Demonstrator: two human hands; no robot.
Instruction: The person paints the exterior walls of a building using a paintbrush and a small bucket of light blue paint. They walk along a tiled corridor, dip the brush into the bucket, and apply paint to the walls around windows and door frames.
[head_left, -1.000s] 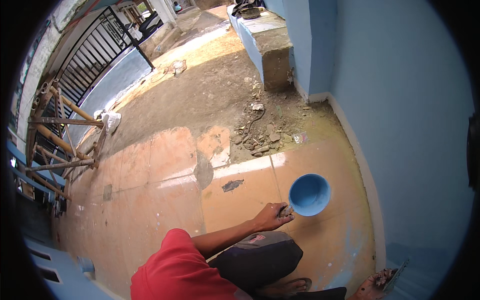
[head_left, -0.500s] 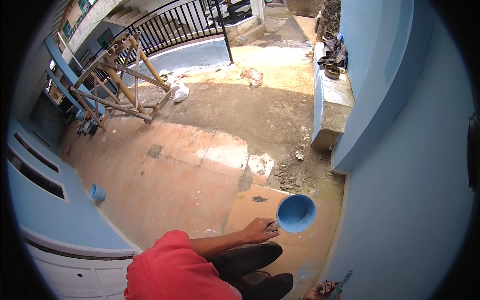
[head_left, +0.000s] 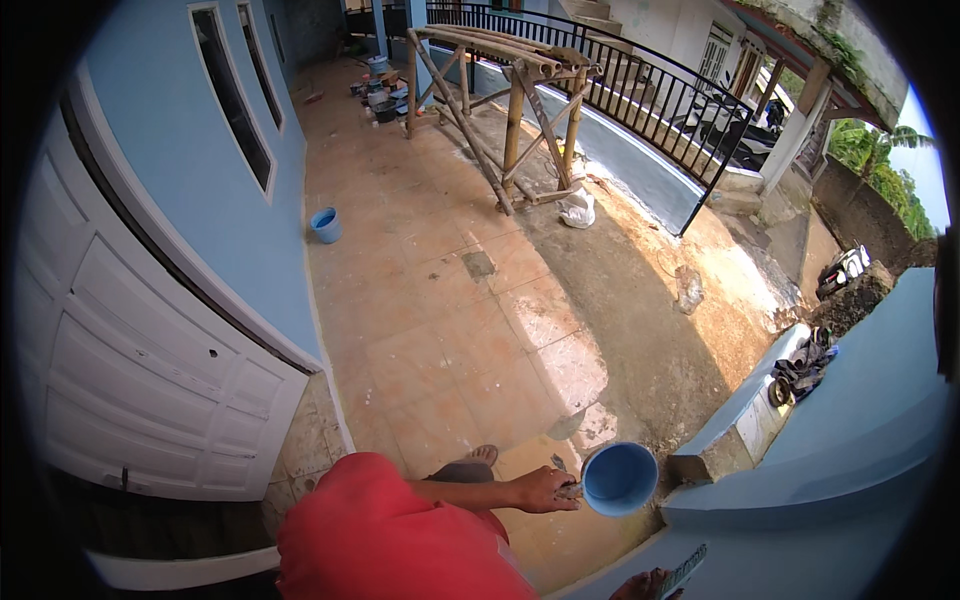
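Observation:
My left hand is closed round the stubby handle of a blue plastic dipper, held out to the right above the floor. The dipper's round mouth faces up and its inside is blue; whether paint lies in it I cannot tell. At the lower edge, my right hand, smeared and partly cut off, grips what looks like a paintbrush with a blue-green, speckled edge. This brush is close beside the light blue wall. The two hands are apart.
A blue bucket stands by the left wall. Beyond it are a bamboo trestle, a white bag and a black railing. A white panelled door is at left. Dark cloths lie on the low ledge at right.
My view has swung to the left, bringing the white door and more railing into sight. Both hands keep hold of the dipper and the brush. A bare foot now shows beside my left forearm.

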